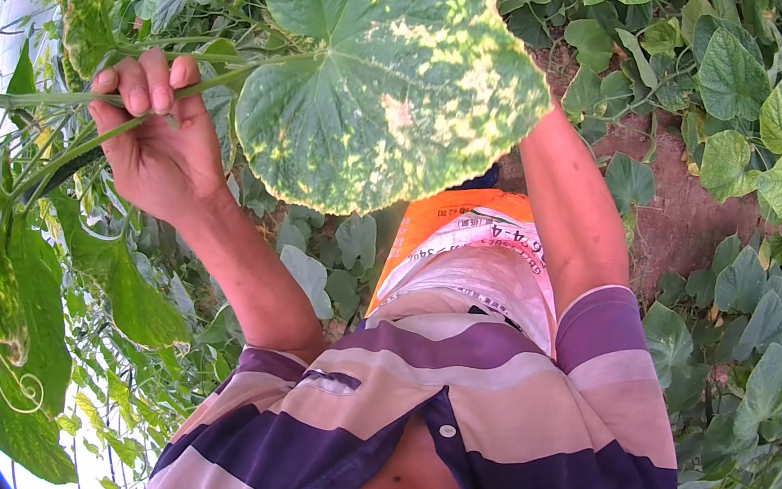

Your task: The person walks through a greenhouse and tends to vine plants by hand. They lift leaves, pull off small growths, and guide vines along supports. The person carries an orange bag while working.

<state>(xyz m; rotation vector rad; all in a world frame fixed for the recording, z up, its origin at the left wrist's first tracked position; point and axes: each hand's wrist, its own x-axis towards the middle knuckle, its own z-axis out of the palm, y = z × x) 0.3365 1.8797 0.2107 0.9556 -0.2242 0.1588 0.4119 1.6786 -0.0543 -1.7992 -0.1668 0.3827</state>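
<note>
My left hand (pixel 165 135) pinches a green vine stem (pixel 25 101) between thumb and fingers at the left. A large cucumber-like leaf (pixel 384 84), green with yellow blotches and pale dry patches, spreads across the upper middle on a stalk leading from near this hand. My right forearm (pixel 571 203) reaches up behind the leaf's right edge. The leaf hides my right hand, so what it holds cannot be told. Below my left hand hang curled, yellowed leaves (pixel 1 262) and a coiled tendril (pixel 27 393). Behind the wrist is a dark green elongated thing (pixel 72 168), partly hidden.
Dense vines with broad leaves (pixel 735 76) stand at the upper right. Reddish-brown soil (pixel 677 204) shows between plants on the right. A printed orange and white sack (pixel 465 256) covers my front below the striped shirt (pixel 526 409). Bright light comes through foliage at left.
</note>
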